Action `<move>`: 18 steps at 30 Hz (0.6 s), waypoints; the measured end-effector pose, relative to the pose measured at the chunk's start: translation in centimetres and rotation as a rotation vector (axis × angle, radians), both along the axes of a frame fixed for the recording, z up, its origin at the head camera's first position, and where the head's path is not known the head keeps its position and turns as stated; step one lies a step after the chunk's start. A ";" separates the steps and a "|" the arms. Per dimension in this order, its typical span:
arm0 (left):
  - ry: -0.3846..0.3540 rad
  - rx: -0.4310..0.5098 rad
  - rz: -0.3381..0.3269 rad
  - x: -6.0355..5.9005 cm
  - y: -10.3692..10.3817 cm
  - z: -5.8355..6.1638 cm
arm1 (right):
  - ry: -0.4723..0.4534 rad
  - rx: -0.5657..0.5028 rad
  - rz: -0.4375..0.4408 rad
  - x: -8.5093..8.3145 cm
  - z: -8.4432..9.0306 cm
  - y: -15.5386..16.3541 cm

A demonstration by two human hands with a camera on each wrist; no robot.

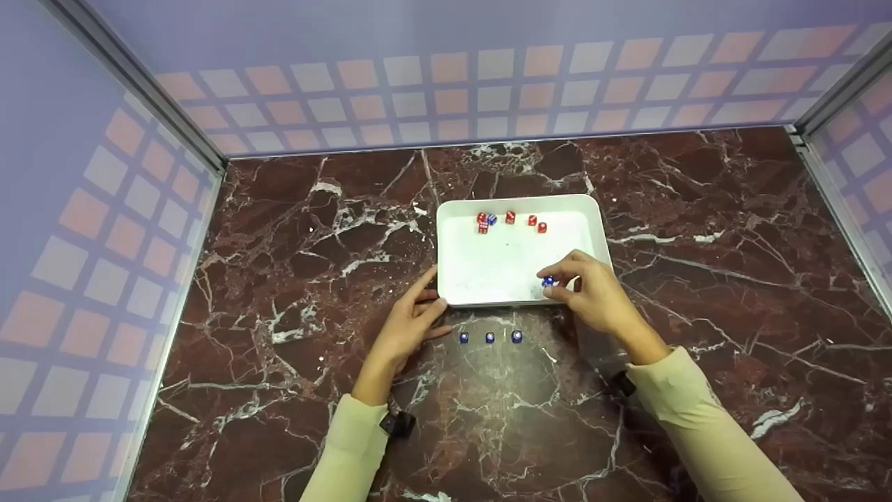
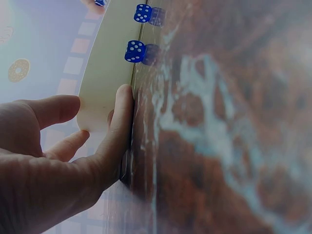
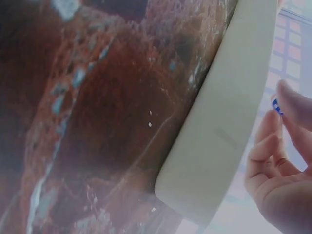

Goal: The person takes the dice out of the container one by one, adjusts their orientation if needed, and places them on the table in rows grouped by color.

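A white tray (image 1: 592, 223) sits mid-table. Several red dice (image 1: 511, 217) and one blue die (image 1: 492, 219) lie along its far side. My right hand (image 1: 589, 293) pinches a blue die (image 1: 548, 281) over the tray's near right corner; a sliver of that die (image 3: 276, 105) shows between the fingertips in the right wrist view. My left hand (image 1: 408, 324) rests with straight fingers against the tray's near left corner (image 2: 105, 105). Three blue dice (image 1: 490, 337) stand in a row on the marble just in front of the tray; two of them (image 2: 135, 51) show in the left wrist view.
The dark red marble table (image 1: 697, 314) is walled by purple panels with a checkered pattern at the back (image 1: 446, 84) and on both sides. Metal corner posts (image 1: 139, 84) frame the enclosure.
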State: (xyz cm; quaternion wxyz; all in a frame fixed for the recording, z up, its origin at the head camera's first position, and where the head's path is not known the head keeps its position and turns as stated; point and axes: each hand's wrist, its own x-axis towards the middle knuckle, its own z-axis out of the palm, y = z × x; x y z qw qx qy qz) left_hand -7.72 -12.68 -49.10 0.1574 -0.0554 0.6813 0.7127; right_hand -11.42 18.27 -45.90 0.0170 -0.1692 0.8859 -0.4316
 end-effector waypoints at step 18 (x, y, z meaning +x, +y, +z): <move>-0.019 -0.021 0.005 0.0 0.1 0.1 | -0.109 -0.088 0.078 4.2 0.1 0.7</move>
